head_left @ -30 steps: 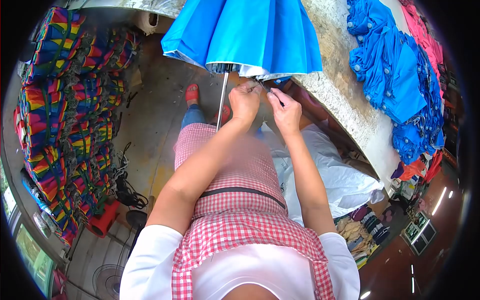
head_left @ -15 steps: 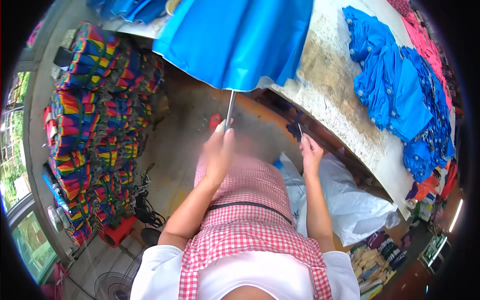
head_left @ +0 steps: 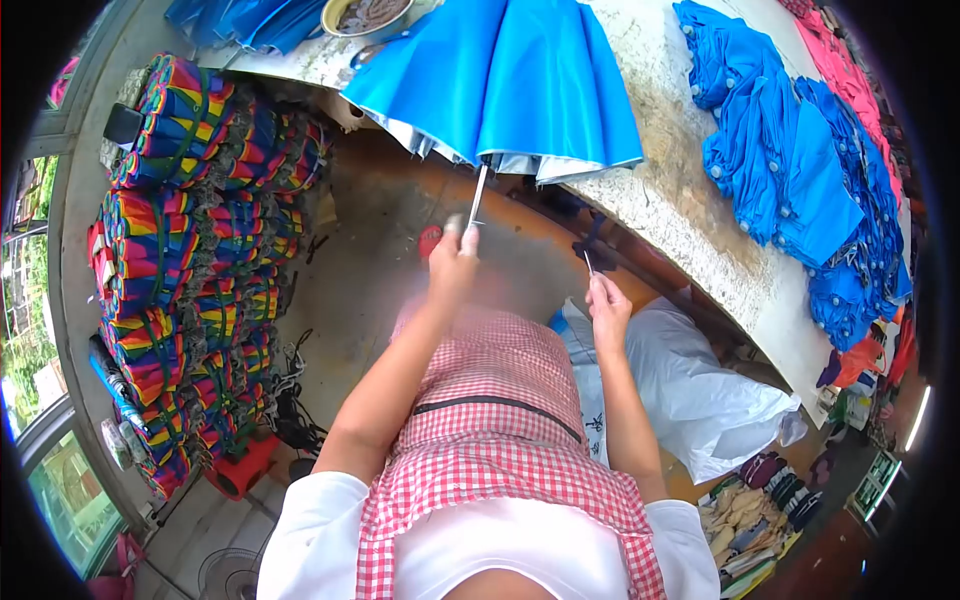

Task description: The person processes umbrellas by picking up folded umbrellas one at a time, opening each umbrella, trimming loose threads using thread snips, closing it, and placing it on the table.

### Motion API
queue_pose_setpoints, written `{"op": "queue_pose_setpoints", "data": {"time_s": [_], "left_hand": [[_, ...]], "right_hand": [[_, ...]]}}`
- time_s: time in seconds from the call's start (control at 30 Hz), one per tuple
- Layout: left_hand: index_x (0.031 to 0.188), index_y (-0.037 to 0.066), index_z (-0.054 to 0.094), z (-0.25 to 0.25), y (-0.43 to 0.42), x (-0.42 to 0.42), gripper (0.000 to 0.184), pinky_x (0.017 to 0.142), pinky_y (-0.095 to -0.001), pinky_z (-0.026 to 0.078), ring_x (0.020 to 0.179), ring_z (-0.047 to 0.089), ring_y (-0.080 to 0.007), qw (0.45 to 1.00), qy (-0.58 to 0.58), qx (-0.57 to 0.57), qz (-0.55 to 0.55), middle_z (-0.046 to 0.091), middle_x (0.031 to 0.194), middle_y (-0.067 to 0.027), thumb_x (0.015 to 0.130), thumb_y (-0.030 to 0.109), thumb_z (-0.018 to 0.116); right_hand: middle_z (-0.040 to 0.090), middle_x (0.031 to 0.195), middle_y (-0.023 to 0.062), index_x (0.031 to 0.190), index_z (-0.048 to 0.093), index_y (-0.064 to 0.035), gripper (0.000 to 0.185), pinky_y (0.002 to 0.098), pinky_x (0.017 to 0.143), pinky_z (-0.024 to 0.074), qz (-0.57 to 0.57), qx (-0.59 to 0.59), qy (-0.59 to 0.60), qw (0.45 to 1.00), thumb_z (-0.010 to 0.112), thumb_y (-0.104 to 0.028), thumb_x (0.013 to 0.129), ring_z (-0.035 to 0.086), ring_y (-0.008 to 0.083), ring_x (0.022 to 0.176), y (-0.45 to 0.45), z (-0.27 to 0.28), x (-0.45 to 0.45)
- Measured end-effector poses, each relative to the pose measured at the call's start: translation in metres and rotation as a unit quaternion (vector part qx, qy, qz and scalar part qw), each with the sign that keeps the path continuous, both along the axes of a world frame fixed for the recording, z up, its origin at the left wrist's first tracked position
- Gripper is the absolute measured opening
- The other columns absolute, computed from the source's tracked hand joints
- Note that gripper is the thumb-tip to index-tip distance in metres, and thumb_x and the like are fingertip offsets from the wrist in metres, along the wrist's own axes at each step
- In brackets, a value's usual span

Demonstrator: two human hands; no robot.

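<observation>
A blue umbrella [head_left: 510,85] with a silvery underside hangs partly folded over the table's edge, its metal shaft [head_left: 480,195] pointing down toward me. Around the lower part of that shaft, my left hand [head_left: 455,262] is closed, its fingers slightly blurred. To the right and apart from the umbrella, my right hand [head_left: 608,305] pinches a thin needle-like tool [head_left: 588,262] that points upward. What the tool's far end looks like is too small to tell.
Blue folded cloths [head_left: 780,160] lie on the worn white table [head_left: 660,180] at right. A bowl [head_left: 365,15] stands at the top. Rainbow bundles [head_left: 165,230] are stacked at left. A white sack [head_left: 690,380] lies below the table.
My left hand has left the umbrella's rim and now holds the shaft. My right hand has drawn away to the right with the thin tool. The view has shifted, bringing the bowl into sight.
</observation>
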State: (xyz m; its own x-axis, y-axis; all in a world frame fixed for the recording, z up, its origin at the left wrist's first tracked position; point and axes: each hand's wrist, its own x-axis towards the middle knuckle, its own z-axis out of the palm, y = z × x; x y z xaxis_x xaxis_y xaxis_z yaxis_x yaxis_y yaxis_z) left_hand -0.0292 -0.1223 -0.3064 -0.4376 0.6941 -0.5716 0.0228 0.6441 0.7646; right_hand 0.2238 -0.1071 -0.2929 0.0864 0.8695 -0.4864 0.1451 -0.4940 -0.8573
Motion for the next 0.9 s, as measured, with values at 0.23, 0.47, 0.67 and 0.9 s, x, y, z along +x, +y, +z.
{"op": "queue_pose_setpoints", "data": {"time_s": [0.23,0.47,0.67,0.9], "left_hand": [[0.125,-0.008,0.036,0.124,0.077,-0.050,0.071,0.096,-0.0452,0.031,0.113,0.042,-0.0398,0.879,0.400,0.260,0.014,0.045,0.120,-0.0275,0.076,0.036,0.065],[0.130,-0.006,0.029,0.030,0.246,0.001,0.080,0.076,-0.0469,0.042,0.092,0.055,-0.0363,0.894,0.432,0.056,-0.104,0.055,0.100,-0.0201,0.071,0.032,0.068],[0.125,-0.009,0.030,0.183,0.286,-0.026,0.059,0.067,-0.0481,0.046,0.078,0.058,-0.0453,0.847,0.282,0.451,-0.015,0.058,0.082,-0.0306,0.080,0.021,0.056],[0.136,-0.003,0.018,0.300,0.367,-0.031,0.079,0.075,-0.0482,0.043,0.089,0.051,-0.0478,0.596,0.301,0.744,0.031,0.052,0.102,-0.0315,0.070,0.003,0.061]], "right_hand": [[0.064,0.097,0.0189,0.106,0.058,0.0050,0.031,0.0315,0.077,0.0463,-0.035,0.301,-0.301,0.904,0.056,-0.019,0.087,0.062,0.0244,0.086,0.095,0.018,0.034],[0.064,0.098,0.0202,0.104,0.059,0.0061,0.032,0.0334,0.078,0.0468,-0.048,0.316,-0.286,0.903,0.058,-0.020,0.086,0.063,0.0244,0.089,0.158,0.017,0.040],[0.064,0.096,0.0193,0.105,0.059,0.0040,0.031,0.0331,0.074,0.0471,0.009,0.303,-0.354,0.885,0.056,-0.020,0.086,0.063,0.0282,0.086,0.143,0.053,0.019],[0.062,0.088,0.0151,0.106,0.059,-0.0029,0.029,0.0366,0.071,0.0450,0.035,0.328,-0.401,0.855,0.057,-0.021,0.084,0.059,0.0291,0.080,0.206,0.039,-0.015]]}}
